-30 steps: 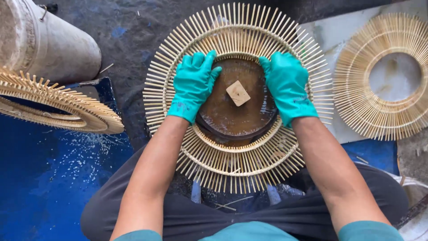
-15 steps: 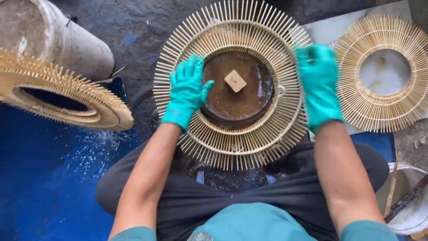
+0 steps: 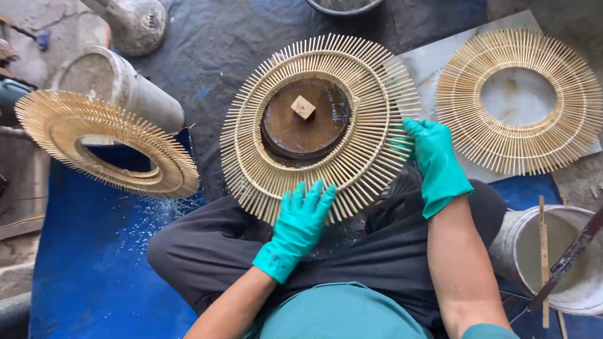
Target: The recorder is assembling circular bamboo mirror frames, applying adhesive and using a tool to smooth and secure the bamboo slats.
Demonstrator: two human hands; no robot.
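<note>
A round sunburst frame of thin bamboo sticks (image 3: 370,100) lies over my lap, ringed around a dark brown disc (image 3: 306,122) with a small wooden block (image 3: 303,107) at its middle. My left hand (image 3: 300,220), in a teal glove, rests flat with fingers spread on the frame's near edge. Gloved the same way, my right hand (image 3: 433,160) holds the frame's right rim by the stick ends.
A second stick ring (image 3: 518,100) lies on a pale board at the right. A third ring (image 3: 107,144) leans against a grey cylinder (image 3: 119,88) at the left. A white bucket (image 3: 556,257) with sticks in it stands at my right. A blue sheet (image 3: 81,251) covers the floor at the left.
My left hand slid from the disc's left side down to the frame's near edge. My right hand moved down the right rim. The view shifted left.
</note>
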